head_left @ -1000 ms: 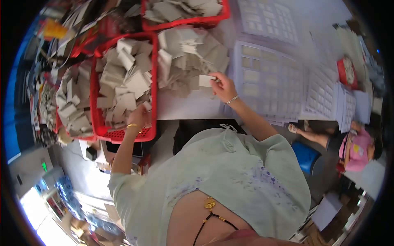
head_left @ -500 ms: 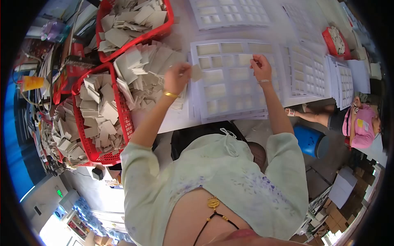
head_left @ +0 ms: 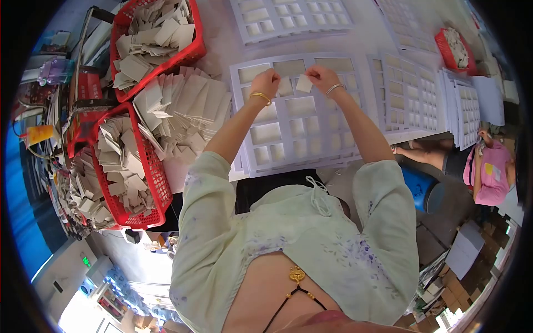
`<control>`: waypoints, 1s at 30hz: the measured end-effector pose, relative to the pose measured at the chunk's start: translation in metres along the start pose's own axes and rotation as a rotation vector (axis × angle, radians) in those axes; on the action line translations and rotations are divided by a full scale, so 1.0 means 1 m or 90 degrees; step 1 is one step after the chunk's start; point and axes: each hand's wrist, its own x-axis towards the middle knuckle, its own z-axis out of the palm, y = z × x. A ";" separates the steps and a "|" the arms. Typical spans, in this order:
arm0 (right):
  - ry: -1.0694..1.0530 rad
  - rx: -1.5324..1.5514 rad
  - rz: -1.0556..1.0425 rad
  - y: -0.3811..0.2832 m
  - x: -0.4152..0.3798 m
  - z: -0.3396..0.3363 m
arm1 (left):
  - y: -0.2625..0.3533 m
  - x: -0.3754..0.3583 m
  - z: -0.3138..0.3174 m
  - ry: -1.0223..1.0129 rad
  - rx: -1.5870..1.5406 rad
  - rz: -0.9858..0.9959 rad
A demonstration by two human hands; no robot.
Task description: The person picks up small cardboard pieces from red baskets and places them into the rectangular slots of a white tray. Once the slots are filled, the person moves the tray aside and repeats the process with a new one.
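Note:
A white frame board (head_left: pixel 325 145) with rows of rectangular windows lies on top of a stack in front of me. My left hand (head_left: pixel 265 83) is over its upper left part, fingers bent and closed near a small window. Whether a card is in those fingers is hidden. Thumb and fingers of my right hand (head_left: pixel 323 79) pinch a small white square card (head_left: pixel 304 84) by its side, tilted over the board's upper middle. Pale pieces show in the windows.
Two red plastic baskets (head_left: pixel 149 186) full of card pieces stand at left, with a heap of loose cards (head_left: pixel 189 105) beside them. More window boards (head_left: pixel 294 25) lie at the back and right. A small red basket (head_left: pixel 466 55) stands far right, near a person in pink (head_left: pixel 493 172).
My left hand has moved right from the board's left edge to over the board; the grey card it held no longer shows plainly. My right hand has shifted left with its card.

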 end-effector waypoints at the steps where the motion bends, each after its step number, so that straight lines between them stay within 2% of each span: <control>1: -0.016 -0.021 -0.006 0.000 0.002 0.000 | -0.003 0.002 0.003 -0.004 -0.002 0.002; 8: -0.081 -0.109 -0.037 -0.007 0.012 -0.003 | -0.019 0.017 0.007 -0.073 -0.006 0.047; 11: -0.109 -0.110 -0.037 -0.007 0.013 -0.001 | -0.010 0.016 0.005 -0.106 -0.003 0.017; 12: -0.120 -0.108 -0.033 -0.006 0.012 0.000 | -0.010 0.015 0.006 -0.088 0.028 0.053; 14: -0.074 -0.146 -0.085 -0.003 0.011 0.006 | -0.010 0.013 0.007 -0.051 0.091 0.125; 17: -0.008 -0.276 -0.084 -0.009 0.003 0.014 | 0.013 -0.002 -0.001 -0.005 0.137 0.093; 20: 0.054 -0.358 -0.062 -0.026 -0.012 0.018 | 0.005 -0.011 0.003 -0.067 0.194 0.146; 21: 0.069 -0.366 -0.063 -0.031 -0.015 0.021 | 0.006 -0.018 0.002 -0.063 0.203 0.148; 23: 0.147 -0.372 -0.190 -0.004 -0.014 0.031 | 0.008 -0.037 0.003 -0.053 0.238 0.150; 24: 0.099 -0.379 -0.221 0.000 -0.016 0.028 | 0.006 -0.048 0.004 -0.048 0.266 0.145; 26: 0.066 -0.273 -0.191 -0.008 -0.020 0.026 | 0.028 -0.080 -0.032 -0.111 0.155 0.131; 28: 0.025 -0.430 -0.254 0.002 -0.013 0.017 | 0.025 -0.120 -0.057 -0.043 0.094 0.173; 30: 0.055 -0.433 -0.259 -0.018 -0.016 0.015 | 0.019 -0.158 -0.089 0.040 0.026 0.183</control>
